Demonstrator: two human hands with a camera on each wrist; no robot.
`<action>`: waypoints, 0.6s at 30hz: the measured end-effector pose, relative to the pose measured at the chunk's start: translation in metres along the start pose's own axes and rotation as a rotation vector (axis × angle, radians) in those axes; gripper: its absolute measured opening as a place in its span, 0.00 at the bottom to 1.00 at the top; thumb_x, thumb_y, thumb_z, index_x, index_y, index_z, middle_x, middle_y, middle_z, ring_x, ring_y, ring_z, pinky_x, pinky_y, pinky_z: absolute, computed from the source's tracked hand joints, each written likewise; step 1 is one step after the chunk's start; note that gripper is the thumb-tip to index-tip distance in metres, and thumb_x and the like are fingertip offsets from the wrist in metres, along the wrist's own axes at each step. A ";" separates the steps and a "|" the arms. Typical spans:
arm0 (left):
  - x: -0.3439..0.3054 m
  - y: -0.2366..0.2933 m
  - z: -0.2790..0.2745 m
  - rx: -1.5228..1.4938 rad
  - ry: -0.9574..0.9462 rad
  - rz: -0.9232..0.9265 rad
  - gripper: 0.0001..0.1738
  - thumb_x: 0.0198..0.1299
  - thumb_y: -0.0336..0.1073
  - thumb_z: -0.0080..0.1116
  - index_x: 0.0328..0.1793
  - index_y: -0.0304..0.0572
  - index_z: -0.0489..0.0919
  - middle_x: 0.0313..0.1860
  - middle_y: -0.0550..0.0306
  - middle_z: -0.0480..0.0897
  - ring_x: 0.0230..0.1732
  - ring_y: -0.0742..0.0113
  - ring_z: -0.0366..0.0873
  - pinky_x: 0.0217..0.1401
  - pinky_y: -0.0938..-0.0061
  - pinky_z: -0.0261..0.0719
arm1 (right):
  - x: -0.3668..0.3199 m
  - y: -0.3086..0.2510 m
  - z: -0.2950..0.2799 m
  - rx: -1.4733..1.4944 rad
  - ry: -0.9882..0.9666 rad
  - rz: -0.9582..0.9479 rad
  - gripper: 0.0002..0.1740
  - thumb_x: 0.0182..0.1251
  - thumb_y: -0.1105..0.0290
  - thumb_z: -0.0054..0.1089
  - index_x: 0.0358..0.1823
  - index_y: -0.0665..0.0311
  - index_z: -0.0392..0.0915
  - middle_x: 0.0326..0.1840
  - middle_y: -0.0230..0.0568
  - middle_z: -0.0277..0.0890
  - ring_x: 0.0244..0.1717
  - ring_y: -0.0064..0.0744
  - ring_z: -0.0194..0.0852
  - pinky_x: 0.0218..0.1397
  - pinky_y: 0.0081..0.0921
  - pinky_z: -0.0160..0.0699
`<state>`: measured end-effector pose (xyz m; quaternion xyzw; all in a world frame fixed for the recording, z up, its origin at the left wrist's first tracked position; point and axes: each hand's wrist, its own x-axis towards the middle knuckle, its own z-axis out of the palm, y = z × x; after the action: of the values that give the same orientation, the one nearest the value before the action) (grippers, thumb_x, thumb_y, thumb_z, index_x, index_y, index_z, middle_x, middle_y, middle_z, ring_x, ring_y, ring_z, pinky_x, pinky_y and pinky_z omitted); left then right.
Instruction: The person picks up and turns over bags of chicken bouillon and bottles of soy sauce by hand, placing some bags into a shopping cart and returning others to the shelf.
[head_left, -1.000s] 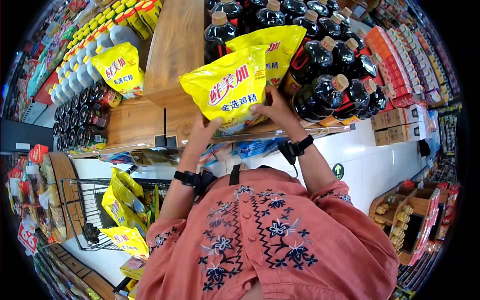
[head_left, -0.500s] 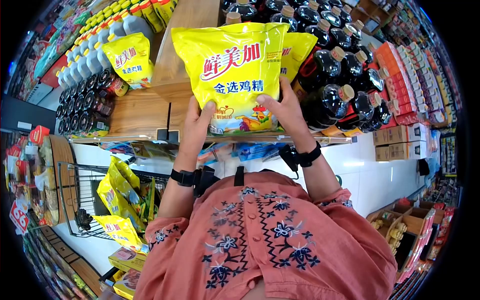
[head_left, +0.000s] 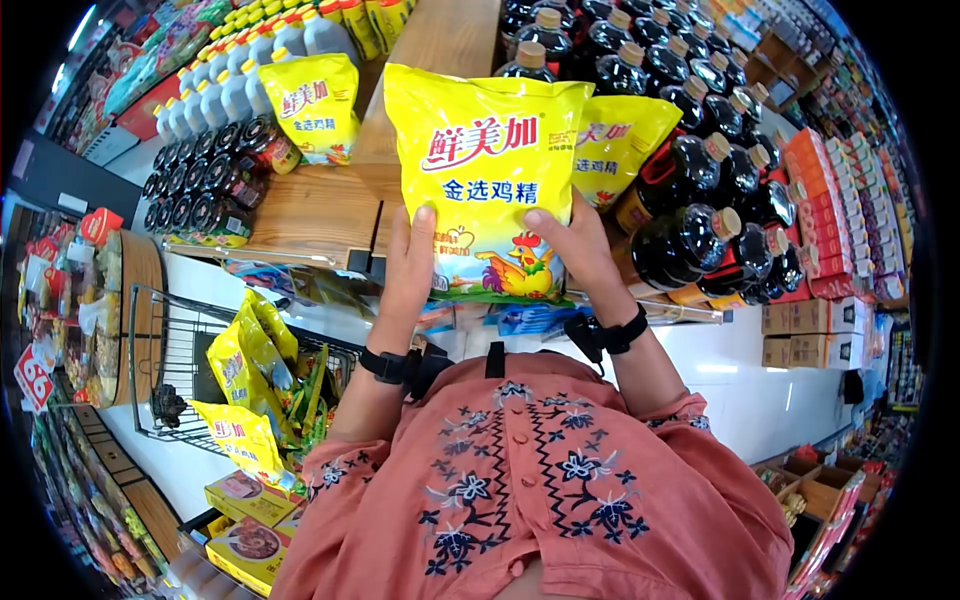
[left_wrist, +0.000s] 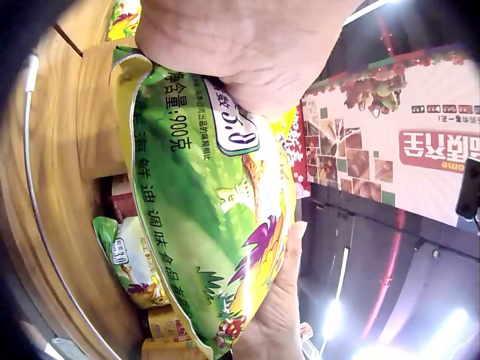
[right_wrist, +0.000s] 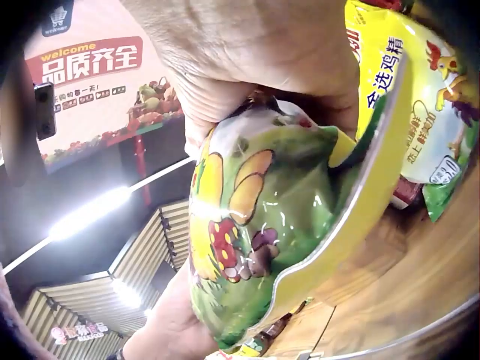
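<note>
Yellow bag (head_left: 487, 180): large pouch of chicken seasoning with red and blue lettering and a rooster drawn near its bottom. It is held upright over the front edge of the wooden shelf (head_left: 300, 215), printed face toward the person.

Left hand (head_left: 408, 265): clamped on the bag's lower left corner, thumb on the printed face. The left wrist view shows the fingers wrapped round the green back.

Right hand (head_left: 575, 250): clamped on the lower right corner in the same way, thumb on the front. The two hands are apart, with the bag's width between them.

On the shelf:
- Second yellow bag (head_left: 612, 150), same print, stands behind the held one, toward the shelf's right part.
- Third yellow bag (head_left: 312, 105) stands on the shelf's left part, back from the edge.
- Dark bottles (head_left: 690, 240) with tan caps crowd the right end.
- Dark jars (head_left: 190, 190) sit in rows at the left end, with pale bottles (head_left: 235, 90) behind them.

Below the shelf's left end is a wire basket (head_left: 170, 340) holding more yellow pouches (head_left: 240, 365). Past the right end are stacked orange boxes (head_left: 830, 200).

The person wears a pink embroidered shirt (head_left: 540, 480) and a black strap on each wrist.
</note>
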<state>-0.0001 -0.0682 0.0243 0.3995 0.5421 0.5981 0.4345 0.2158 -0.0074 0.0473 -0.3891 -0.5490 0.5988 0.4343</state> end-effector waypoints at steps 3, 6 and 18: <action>0.000 0.001 -0.007 -0.021 0.024 0.002 0.27 0.79 0.52 0.47 0.65 0.32 0.71 0.53 0.52 0.81 0.51 0.70 0.77 0.55 0.73 0.76 | 0.002 -0.004 0.005 -0.105 -0.027 0.019 0.34 0.65 0.55 0.73 0.63 0.71 0.72 0.57 0.46 0.82 0.54 0.29 0.82 0.58 0.28 0.81; 0.005 -0.003 -0.022 -0.009 0.067 0.023 0.27 0.79 0.52 0.47 0.64 0.32 0.72 0.52 0.51 0.81 0.49 0.69 0.77 0.54 0.73 0.76 | 0.008 0.005 0.017 -0.142 -0.054 -0.059 0.34 0.67 0.51 0.70 0.62 0.72 0.73 0.56 0.45 0.83 0.55 0.29 0.81 0.60 0.28 0.79; 0.054 0.002 -0.152 0.145 0.267 0.090 0.30 0.80 0.54 0.45 0.68 0.30 0.71 0.56 0.48 0.81 0.54 0.64 0.76 0.59 0.68 0.75 | 0.067 0.018 0.135 -0.239 -0.222 -0.102 0.29 0.67 0.53 0.69 0.56 0.73 0.77 0.48 0.45 0.84 0.45 0.29 0.82 0.51 0.29 0.79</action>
<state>-0.1605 -0.0628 0.0127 0.3708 0.6184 0.6240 0.3013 0.0661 0.0123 0.0432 -0.3409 -0.6799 0.5459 0.3514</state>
